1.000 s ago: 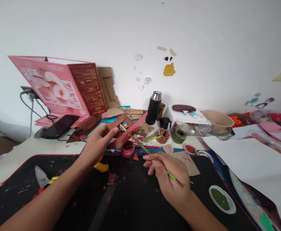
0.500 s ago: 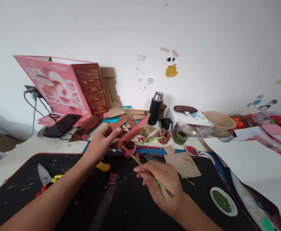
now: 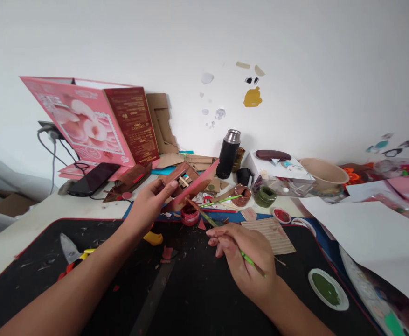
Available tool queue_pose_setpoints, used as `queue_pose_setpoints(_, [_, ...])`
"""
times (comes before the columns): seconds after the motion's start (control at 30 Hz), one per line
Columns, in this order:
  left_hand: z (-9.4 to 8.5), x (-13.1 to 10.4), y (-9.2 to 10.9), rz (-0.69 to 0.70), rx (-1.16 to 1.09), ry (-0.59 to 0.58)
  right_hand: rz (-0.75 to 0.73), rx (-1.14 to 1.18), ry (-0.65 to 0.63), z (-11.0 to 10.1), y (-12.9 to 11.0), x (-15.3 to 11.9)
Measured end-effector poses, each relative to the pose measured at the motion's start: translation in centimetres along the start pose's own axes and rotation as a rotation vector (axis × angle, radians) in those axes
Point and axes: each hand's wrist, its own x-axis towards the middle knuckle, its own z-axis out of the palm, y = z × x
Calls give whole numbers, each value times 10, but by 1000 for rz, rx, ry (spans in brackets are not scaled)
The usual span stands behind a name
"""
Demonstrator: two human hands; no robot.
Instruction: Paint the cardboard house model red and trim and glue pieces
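My left hand (image 3: 151,198) is closed around a small brown cardboard model house (image 3: 178,175), which has a window opening with light wooden bars. A pink panel (image 3: 207,176) on it, tilted, is partly covered with brown paint. My right hand (image 3: 248,249), its fingertips smeared with paint, pinches a green-handled paintbrush (image 3: 209,220). The brown brush tip meets the lower part of the pink panel. Just below the panel stands a jar of red paint (image 3: 189,217). A second green brush (image 3: 221,201) lies between that jar and a brown paint jar (image 3: 241,196).
A black mat (image 3: 204,289) bears scissors (image 3: 69,249), a metal ruler (image 3: 153,291), corrugated cardboard (image 3: 269,233) and a lid with green paint (image 3: 326,289). Behind are a black flask (image 3: 228,156), a green jar (image 3: 265,197), a phone (image 3: 94,178) and a pink box (image 3: 85,126).
The brush tip has shifted right and upward along the pink panel, and my right hand has moved slightly right with it. My left hand still grips the model. The view has shifted a little.
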Motion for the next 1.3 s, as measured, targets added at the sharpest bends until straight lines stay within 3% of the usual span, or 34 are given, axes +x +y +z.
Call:
queue_pose_setpoints(0.3, [0, 2, -10, -29, -27, 5, -65, 33, -106, 13, -2, -2])
queue_pose_setpoints(0.57, [0, 2, -9, -58, -87, 4, -26, -11, -37, -1, 1, 2])
queue_pose_setpoints(0.93, [0, 1, -10, -55, -42, 26, -79, 29, -98, 14, -1, -4])
queue_pose_setpoints(1.3, [3, 0, -5, -62, -69, 55, 13, 5, -13, 0, -1, 1])
